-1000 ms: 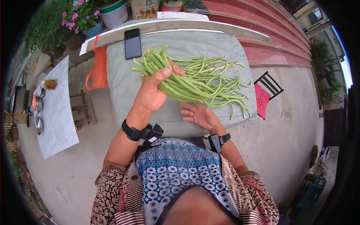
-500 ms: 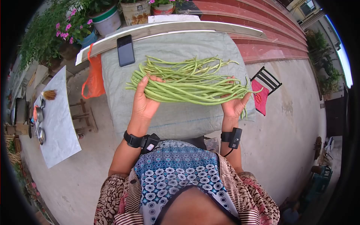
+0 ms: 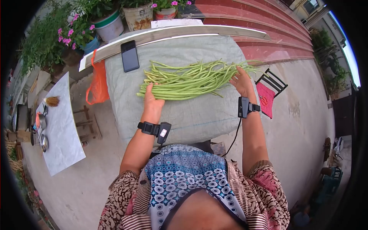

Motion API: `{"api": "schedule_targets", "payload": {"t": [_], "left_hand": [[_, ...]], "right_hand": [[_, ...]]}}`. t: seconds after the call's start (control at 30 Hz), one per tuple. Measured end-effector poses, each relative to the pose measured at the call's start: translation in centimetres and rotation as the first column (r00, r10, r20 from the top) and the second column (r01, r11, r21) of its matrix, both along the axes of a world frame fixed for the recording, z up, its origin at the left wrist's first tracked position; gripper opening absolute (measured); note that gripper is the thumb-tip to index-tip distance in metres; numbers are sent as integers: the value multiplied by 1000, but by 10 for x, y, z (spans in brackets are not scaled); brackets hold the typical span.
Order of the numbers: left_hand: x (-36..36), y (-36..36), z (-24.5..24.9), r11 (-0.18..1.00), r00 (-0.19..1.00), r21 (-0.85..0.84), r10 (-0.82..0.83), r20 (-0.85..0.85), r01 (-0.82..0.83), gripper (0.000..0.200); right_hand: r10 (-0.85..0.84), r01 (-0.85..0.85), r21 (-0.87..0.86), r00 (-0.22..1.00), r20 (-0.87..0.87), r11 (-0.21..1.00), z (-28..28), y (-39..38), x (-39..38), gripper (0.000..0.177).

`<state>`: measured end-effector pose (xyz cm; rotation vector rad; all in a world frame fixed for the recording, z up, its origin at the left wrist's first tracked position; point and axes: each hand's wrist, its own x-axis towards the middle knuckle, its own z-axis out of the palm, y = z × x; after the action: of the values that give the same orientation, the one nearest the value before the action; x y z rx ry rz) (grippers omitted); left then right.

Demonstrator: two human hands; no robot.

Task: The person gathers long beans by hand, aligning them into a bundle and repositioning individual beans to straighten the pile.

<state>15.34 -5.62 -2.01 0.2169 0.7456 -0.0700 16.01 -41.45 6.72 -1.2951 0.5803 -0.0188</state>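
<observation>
A bundle of long green beans (image 3: 191, 82) lies lengthwise across the sheet-covered table (image 3: 184, 119), with thin tips fanned out at the right. My left hand (image 3: 154, 103) grips the near beans at the bundle's left end. Its thumb shows over them, and the other fingers are mostly hidden. At the right end, my right hand (image 3: 243, 83) is open, fingers stretched alongside the bean tips and seemingly touching them. Both wrists wear black straps with small boxes.
A phone (image 3: 130, 56) lies at the table's far left, beside an orange plastic bag (image 3: 98, 82) hanging off the edge. Behind run a long board (image 3: 176, 32) and potted plants. A folding stool (image 3: 266, 97) with scissors stands right; a side table (image 3: 61, 130) stands left.
The bean bundle has come down onto the table and shifted away from me at its right end. My right hand has loosened and moved up and right; my left stays at the left end.
</observation>
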Motion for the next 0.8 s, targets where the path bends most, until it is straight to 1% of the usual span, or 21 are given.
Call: {"api": "schedule_targets", "payload": {"t": [0.1,0.2,0.23,0.33,0.37,0.4,0.43,0.47,0.5,0.53,0.57,0.63,0.67,0.7,0.73,0.77,0.8], "left_hand": [[-2,-1,3,1000,999,-8,4,-36,-5,15],[-1,0,6,1000,999,17,5,-35,-5,19],[-1,0,11,1000,998,23,5,-57,-4,17],[-1,0,16,1000,1000,17,-11,-28,12,17],[-1,1,16,1000,1000,14,-11,-25,12,17],[-1,2,14,1000,1000,10,-8,-20,8,18],[1,4,12,1000,1000,3,-2,-16,3,18],[0,4,13,1000,1000,8,5,-22,-5,17],[-2,5,16,1000,1000,14,10,-29,-10,17],[-3,6,17,1000,999,19,15,-37,-14,16],[-1,10,9,1000,1000,9,14,-20,-13,17],[-3,7,19,1000,999,12,-26,-27,27,20],[-7,8,23,999,999,19,-34,-34,34,21],[-6,10,10,999,1000,36,-22,-9,22,22],[-7,10,9,999,1000,43,-15,2,15,20],[-8,10,6,999,1000,52,-6,11,5,17],[-11,10,7,999,999,52,-18,51,16,17]], "right_hand": [[-19,19,-67,1000,8,998,-15,-18,4,73],[-146,187,-217,971,192,958,-10,-31,12,69],[-93,143,-248,975,203,958,-2,-36,14,64],[-85,99,-419,995,52,903,14,-42,13,80],[-166,179,-615,983,78,768,16,-39,11,74],[-176,253,-695,967,182,673,5,-43,11,71],[-169,329,-757,944,284,565,-18,-46,10,69],[-147,405,-798,913,381,447,-30,-50,4,66],[-171,411,-717,907,385,563,-19,-19,-13,61],[-111,388,-773,915,388,502,-42,-17,-21,60],[-51,347,-795,927,373,498,-48,0,-39,62],[56,228,-948,968,246,223,-68,19,-65,63],[79,159,-984,983,165,79,-76,22,-76,61],[100,87,-995,992,81,-58,-86,30,-83,59],[121,20,-982,993,-3,-190,-94,40,-86,58],[107,-39,-981,992,-60,-190,-98,45,-88,51],[133,-25,-987,990,-47,-161,-105,48,-89,50]]}}
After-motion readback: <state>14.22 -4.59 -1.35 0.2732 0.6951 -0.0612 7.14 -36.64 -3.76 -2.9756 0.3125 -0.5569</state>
